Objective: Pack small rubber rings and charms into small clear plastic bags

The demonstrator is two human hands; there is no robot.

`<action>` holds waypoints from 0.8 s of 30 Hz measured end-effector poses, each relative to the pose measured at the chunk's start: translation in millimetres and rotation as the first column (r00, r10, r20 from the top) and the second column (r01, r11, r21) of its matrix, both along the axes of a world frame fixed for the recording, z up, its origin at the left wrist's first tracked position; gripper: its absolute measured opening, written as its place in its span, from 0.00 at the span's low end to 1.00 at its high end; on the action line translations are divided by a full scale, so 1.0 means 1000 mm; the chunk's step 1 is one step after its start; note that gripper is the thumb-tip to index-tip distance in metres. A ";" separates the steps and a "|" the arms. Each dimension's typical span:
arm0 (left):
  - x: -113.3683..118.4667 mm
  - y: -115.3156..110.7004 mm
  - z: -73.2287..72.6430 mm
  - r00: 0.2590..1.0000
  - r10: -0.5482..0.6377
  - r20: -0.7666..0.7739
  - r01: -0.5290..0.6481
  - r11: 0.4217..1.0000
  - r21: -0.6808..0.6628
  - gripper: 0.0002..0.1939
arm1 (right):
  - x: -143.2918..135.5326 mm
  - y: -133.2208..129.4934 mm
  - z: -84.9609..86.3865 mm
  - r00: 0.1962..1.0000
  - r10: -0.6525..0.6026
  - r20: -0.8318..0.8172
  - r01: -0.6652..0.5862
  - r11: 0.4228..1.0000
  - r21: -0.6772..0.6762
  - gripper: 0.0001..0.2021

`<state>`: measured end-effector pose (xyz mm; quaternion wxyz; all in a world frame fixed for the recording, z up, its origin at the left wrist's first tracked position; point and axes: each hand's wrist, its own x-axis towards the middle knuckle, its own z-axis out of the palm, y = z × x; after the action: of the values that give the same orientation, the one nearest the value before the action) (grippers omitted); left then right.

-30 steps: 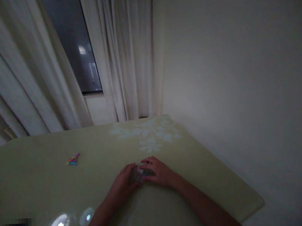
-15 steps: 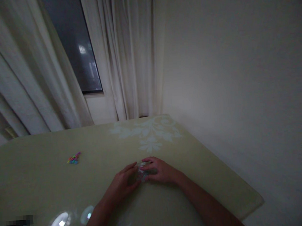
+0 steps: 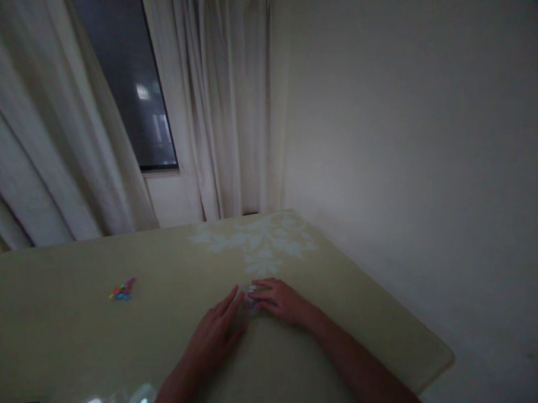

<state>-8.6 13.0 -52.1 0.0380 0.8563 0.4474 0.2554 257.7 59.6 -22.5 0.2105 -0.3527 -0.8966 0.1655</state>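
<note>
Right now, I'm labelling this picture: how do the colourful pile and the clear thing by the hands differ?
The colourful pile is bright and many-hued; the clear thing looks see-through and pale. The pile lies off to the left, in full view; the clear thing sits between the left hand and right hand, partly hidden by the right. Both appear to rest on the table.
</note>
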 end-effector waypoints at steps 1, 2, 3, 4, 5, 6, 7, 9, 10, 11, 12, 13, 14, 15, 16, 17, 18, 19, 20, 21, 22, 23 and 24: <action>0.000 0.001 -0.001 1.000 0.008 -0.005 -0.008 0.999 0.038 0.36 | 0.006 0.006 -0.002 0.999 -0.034 0.010 0.034 0.999 0.006 0.19; -0.001 0.002 0.000 1.000 0.019 -0.008 -0.018 0.997 0.069 0.35 | 0.014 0.013 -0.004 0.997 -0.074 0.017 0.074 0.997 0.012 0.19; -0.001 0.003 0.000 1.000 0.029 -0.007 -0.028 0.995 0.097 0.34 | 0.024 0.021 -0.006 0.992 -0.127 0.015 0.127 0.992 0.020 0.19; -0.002 0.004 0.001 0.999 0.039 0.002 -0.039 0.992 0.120 0.31 | 0.034 0.028 -0.009 0.981 -0.196 0.009 0.195 0.980 0.027 0.19; -0.002 0.005 0.002 0.999 0.044 0.014 -0.046 0.990 0.136 0.27 | 0.045 0.036 -0.011 0.958 -0.286 -0.004 0.286 0.958 0.031 0.18; -0.001 0.005 0.002 0.999 0.041 0.028 -0.044 0.989 0.139 0.22 | 0.056 0.043 -0.014 0.923 -0.384 -0.026 0.385 0.923 0.028 0.18; 0.000 0.005 0.003 0.999 0.032 0.039 -0.037 0.991 0.130 0.16 | 0.065 0.049 -0.016 0.879 -0.473 -0.057 0.475 0.879 0.030 0.19; 0.002 0.003 0.003 0.999 -0.005 0.045 0.001 0.997 0.077 0.11 | 0.078 0.058 -0.018 0.835 -0.544 -0.079 0.547 0.836 0.032 0.20; 0.004 0.002 0.003 0.999 -0.032 0.040 0.031 0.999 0.042 0.12 | 0.080 0.060 -0.018 0.819 -0.567 -0.090 0.571 0.820 0.038 0.20; 0.005 0.000 0.003 0.998 -0.059 0.031 0.058 0.998 0.008 0.13 | 0.079 0.060 -0.017 0.808 -0.579 -0.106 0.586 0.809 0.047 0.21; 0.007 -0.001 0.004 0.997 -0.076 0.021 0.076 0.997 -0.024 0.13 | 0.075 0.058 -0.015 0.800 -0.584 -0.133 0.595 0.802 0.059 0.21; 0.009 -0.003 0.004 0.996 -0.084 0.009 0.085 0.995 -0.051 0.13 | 0.068 0.054 -0.012 0.799 -0.578 -0.169 0.594 0.801 0.070 0.20; 0.010 -0.004 0.005 0.996 -0.086 -0.005 0.086 0.993 -0.077 0.14 | 0.058 0.047 -0.009 0.807 -0.548 -0.219 0.575 0.814 0.082 0.20; 0.011 -0.005 0.005 0.996 -0.084 -0.017 0.082 0.992 -0.100 0.17 | 0.046 0.038 -0.006 0.830 -0.492 -0.262 0.527 0.846 0.081 0.19; 0.012 -0.006 0.006 0.996 -0.084 -0.024 0.080 0.990 -0.119 0.21 | 0.032 0.027 -0.003 0.861 -0.416 -0.293 0.452 0.889 0.066 0.20; 0.013 -0.007 0.007 0.996 -0.091 -0.023 0.087 0.988 -0.126 0.25 | 0.017 0.014 0.000 0.891 -0.328 -0.313 0.358 0.933 0.041 0.22; 0.013 -0.008 0.008 0.994 -0.108 -0.017 0.106 0.987 -0.120 0.27 | 0.002 0.000 0.002 0.929 -0.218 -0.298 0.233 0.972 0.018 0.24; 0.013 -0.008 0.009 0.991 -0.131 -0.010 0.130 0.986 -0.102 0.27 | -0.012 -0.013 0.003 0.964 -0.084 -0.251 0.086 0.996 -0.003 0.29; 0.013 -0.009 0.010 0.988 -0.153 -0.008 0.152 0.985 -0.078 0.26 | -0.025 -0.025 0.003 0.979 0.031 -0.203 -0.037 0.999 -0.028 0.32; 0.013 -0.009 0.011 0.985 -0.170 -0.012 0.169 0.984 -0.054 0.24 | -0.036 -0.034 0.002 0.980 0.102 -0.172 -0.113 0.992 -0.057 0.34; 0.013 -0.009 0.012 0.983 -0.181 -0.023 0.180 0.983 -0.035 0.21 | -0.043 -0.041 0.001 0.980 0.104 -0.170 -0.118 0.990 -0.076 0.34; 0.012 -0.010 0.013 0.982 -0.186 -0.037 0.185 0.982 -0.024 0.20 | -0.049 -0.044 -0.001 0.982 0.089 -0.167 -0.103 0.992 -0.078 0.33; 0.012 -0.011 0.014 0.982 -0.183 -0.049 0.182 0.983 -0.021 0.19 | -0.051 -0.044 -0.003 0.985 0.095 -0.144 -0.107 0.991 -0.074 0.32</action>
<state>3.5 2.4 -37.6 0.0568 0.8996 0.3699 0.2252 206.6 15.8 -25.4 0.2497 -0.3024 -0.8888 0.2370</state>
